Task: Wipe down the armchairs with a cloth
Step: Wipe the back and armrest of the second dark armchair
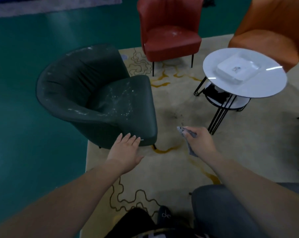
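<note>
A dark green armchair stands at centre left, its seat and rim speckled with white marks. My left hand reaches toward the chair's front corner with straight fingers, the fingertips at the seat's lower edge. My right hand grips a crumpled grey cloth above the carpet, to the right of the green chair and apart from it. A red armchair with white smudges on its seat stands behind. An orange armchair is at the upper right.
A round white side table on black wire legs stands at right, with a white square dish on it. A beige patterned carpet lies under the chairs, and green floor spreads to the left. My knee is at the bottom right.
</note>
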A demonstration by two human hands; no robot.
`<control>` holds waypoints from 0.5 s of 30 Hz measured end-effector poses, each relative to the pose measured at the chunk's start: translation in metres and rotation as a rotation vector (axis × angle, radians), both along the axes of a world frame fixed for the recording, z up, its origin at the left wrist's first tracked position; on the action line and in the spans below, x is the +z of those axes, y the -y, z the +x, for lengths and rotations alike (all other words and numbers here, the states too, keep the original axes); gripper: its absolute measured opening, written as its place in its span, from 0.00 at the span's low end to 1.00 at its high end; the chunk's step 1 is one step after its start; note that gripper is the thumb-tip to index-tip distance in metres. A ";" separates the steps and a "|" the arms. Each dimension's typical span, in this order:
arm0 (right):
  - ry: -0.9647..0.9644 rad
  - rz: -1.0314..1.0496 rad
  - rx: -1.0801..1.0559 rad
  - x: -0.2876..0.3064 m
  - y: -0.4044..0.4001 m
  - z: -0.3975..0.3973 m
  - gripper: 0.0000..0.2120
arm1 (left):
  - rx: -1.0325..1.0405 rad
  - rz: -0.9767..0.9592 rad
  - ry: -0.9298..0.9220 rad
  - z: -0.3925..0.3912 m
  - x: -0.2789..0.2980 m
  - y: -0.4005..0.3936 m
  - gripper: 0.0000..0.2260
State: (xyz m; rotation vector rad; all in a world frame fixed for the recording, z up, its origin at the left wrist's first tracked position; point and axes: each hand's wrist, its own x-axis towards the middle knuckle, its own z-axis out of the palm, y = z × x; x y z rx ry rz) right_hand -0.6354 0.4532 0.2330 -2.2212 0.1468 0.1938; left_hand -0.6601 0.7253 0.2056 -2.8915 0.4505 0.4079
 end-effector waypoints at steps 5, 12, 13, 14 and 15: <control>-0.052 -0.046 0.009 -0.003 0.007 0.065 0.15 | 0.058 0.006 -0.036 0.063 -0.009 0.006 0.33; -0.036 -0.117 0.065 -0.014 0.005 0.192 0.15 | 0.045 -0.005 -0.033 0.186 -0.022 0.002 0.34; -0.026 -0.128 0.075 -0.013 0.001 0.212 0.15 | 0.046 -0.007 -0.029 0.204 -0.023 0.000 0.34; -0.021 -0.138 0.088 -0.011 -0.002 0.232 0.15 | 0.054 -0.013 -0.032 0.220 -0.023 -0.002 0.34; -0.022 -0.149 0.105 -0.010 -0.005 0.252 0.16 | 0.070 -0.023 -0.045 0.235 -0.023 -0.005 0.34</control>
